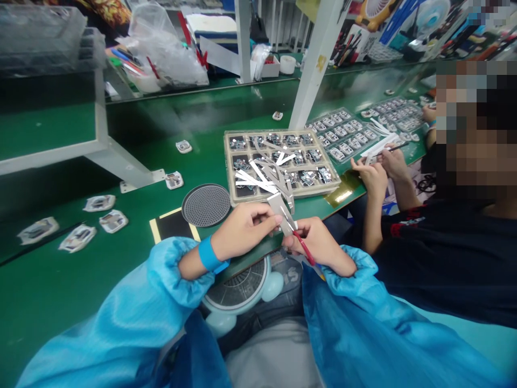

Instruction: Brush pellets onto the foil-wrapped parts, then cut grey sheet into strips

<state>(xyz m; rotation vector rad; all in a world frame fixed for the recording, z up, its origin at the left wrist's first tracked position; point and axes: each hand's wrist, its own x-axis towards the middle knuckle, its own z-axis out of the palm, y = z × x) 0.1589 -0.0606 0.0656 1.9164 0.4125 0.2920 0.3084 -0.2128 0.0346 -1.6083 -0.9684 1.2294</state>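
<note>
My left hand (246, 229) pinches a flat grey-white strip (278, 207) between thumb and fingers, just in front of a compartment tray (335, 186). Close on its right, my right hand (313, 240) is closed around red-handled tweezers (304, 248), whose tips lie along the strip. The tray holds small metallic parts in its compartments, and several loose white and grey strips (258, 182) lie across it. A round dark perforated disc (206, 205) sits left of the tray, partly over a black square with yellow edges (174, 226).
Several small white-framed parts (113, 221) lie on the green table (133, 280) at the left. A white post (313, 70) rises behind the tray. At the right, a person's hands (374, 175) work beside clear trays of parts (343, 132). A light-blue fan (238, 288) is below the table edge.
</note>
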